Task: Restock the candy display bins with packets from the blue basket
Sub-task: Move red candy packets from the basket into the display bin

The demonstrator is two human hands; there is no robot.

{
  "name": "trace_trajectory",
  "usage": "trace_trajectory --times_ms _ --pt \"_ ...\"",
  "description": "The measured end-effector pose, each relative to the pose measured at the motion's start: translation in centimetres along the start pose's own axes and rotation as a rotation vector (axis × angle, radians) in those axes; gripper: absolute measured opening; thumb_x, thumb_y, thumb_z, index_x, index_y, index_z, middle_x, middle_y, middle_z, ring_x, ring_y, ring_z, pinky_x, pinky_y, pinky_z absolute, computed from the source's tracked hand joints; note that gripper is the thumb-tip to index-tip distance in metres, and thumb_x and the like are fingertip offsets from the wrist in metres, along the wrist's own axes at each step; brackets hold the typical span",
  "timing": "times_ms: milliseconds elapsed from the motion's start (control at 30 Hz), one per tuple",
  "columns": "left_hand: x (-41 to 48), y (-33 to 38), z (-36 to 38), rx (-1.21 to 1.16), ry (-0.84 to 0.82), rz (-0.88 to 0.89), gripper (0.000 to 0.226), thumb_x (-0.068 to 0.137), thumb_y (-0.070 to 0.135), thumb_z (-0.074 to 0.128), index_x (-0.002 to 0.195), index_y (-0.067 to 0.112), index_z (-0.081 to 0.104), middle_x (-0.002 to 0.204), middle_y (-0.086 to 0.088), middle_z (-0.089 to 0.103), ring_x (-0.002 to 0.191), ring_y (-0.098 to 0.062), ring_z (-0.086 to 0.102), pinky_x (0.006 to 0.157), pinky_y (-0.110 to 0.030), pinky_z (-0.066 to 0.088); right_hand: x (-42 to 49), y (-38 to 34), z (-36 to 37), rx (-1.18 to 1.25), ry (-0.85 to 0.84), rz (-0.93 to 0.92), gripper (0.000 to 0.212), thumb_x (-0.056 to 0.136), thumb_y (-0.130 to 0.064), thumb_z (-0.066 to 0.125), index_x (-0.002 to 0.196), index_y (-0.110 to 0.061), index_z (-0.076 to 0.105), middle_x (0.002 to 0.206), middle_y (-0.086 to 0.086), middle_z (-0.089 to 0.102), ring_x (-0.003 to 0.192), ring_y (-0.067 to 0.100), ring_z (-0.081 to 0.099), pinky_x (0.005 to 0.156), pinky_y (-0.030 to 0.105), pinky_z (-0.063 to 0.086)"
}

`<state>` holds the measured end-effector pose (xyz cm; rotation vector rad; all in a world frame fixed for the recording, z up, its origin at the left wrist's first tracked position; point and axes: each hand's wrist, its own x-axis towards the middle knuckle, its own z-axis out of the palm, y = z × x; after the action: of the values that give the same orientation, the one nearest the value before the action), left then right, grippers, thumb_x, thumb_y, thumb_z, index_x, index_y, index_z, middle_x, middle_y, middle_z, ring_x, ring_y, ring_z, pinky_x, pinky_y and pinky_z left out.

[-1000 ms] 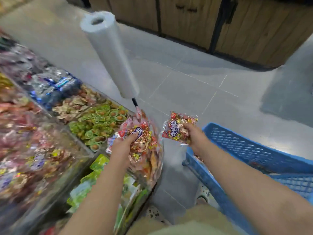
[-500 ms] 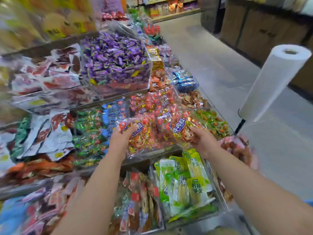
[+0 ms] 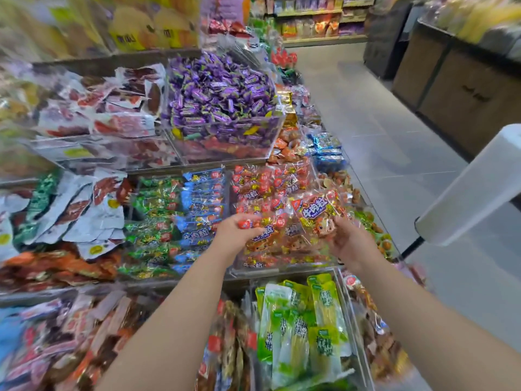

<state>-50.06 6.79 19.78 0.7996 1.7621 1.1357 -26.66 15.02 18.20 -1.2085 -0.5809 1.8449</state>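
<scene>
Both my hands are over a clear bin point(image 3: 282, 267) of red and orange candy packets in the middle tier of the display. My left hand point(image 3: 236, 232) grips a red packet point(image 3: 263, 231) low over the pile, thumb on top. My right hand point(image 3: 348, 241) pinches a second red packet point(image 3: 317, 211) with blue lettering, held tilted above the bin's right side. The blue basket is out of view.
Neighbouring bins hold blue and green packets point(image 3: 180, 218), purple candies point(image 3: 220, 94) above, and tall green pouches point(image 3: 304, 325) below. A white roll of plastic bags point(image 3: 473, 190) on a black pole juts in at the right. Grey tiled aisle floor point(image 3: 366, 114) lies beyond.
My view swung from the floor and blue basket to the display. Both hands carried their red packets over the red-packet bin and have lowered toward the pile.
</scene>
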Motion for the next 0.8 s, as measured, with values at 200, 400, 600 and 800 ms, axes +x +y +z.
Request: trace_trajectory --times_ms 200,400,600,800 --pt "0.5 -1.2 -0.2 0.173 -0.132 -0.088 0.023 0.074 0.002 0.077 0.083 0.020 0.066 0.108 0.003 0.063 0.096 -0.015 0.060 0.077 -0.030 0.049 1.2 -0.8 -1.3 -0.040 0.010 0.034 0.008 0.092 -0.011 0.056 0.094 -0.008 0.049 0.068 0.006 0.067 0.058 0.016 0.068 0.048 0.025 0.052" --pt "1.2 0.6 -1.9 0.241 -0.281 -0.116 0.021 0.074 0.005 0.079 0.085 0.017 0.064 0.105 0.004 0.064 0.063 -0.013 0.064 0.058 -0.029 0.054 2.2 -0.4 -0.9 -0.069 -0.014 0.055 0.010 0.092 -0.010 0.056 0.098 -0.010 0.049 0.084 0.012 0.069 0.071 0.021 0.068 0.055 0.028 0.055" --pt "1.1 -0.3 -0.6 0.515 -0.262 -0.084 0.020 0.074 0.009 0.080 0.086 0.023 0.072 0.116 0.007 0.064 0.105 -0.011 0.060 0.077 -0.024 0.044 2.5 0.1 -0.2 -0.080 -0.045 0.061 0.033 0.091 -0.006 0.055 0.122 -0.007 0.042 0.116 0.024 0.060 0.096 0.030 0.062 0.088 0.040 0.050" --pt "1.2 0.6 1.7 1.323 -0.520 0.123 0.045 0.089 0.017 0.057 0.132 0.028 0.055 0.132 0.003 0.057 0.114 -0.020 0.056 0.088 -0.033 0.050 2.3 0.2 0.9 -0.060 -0.106 0.053 0.066 0.090 0.000 0.054 0.145 -0.006 0.018 0.096 0.011 0.063 0.087 0.024 0.062 0.087 0.040 0.050"
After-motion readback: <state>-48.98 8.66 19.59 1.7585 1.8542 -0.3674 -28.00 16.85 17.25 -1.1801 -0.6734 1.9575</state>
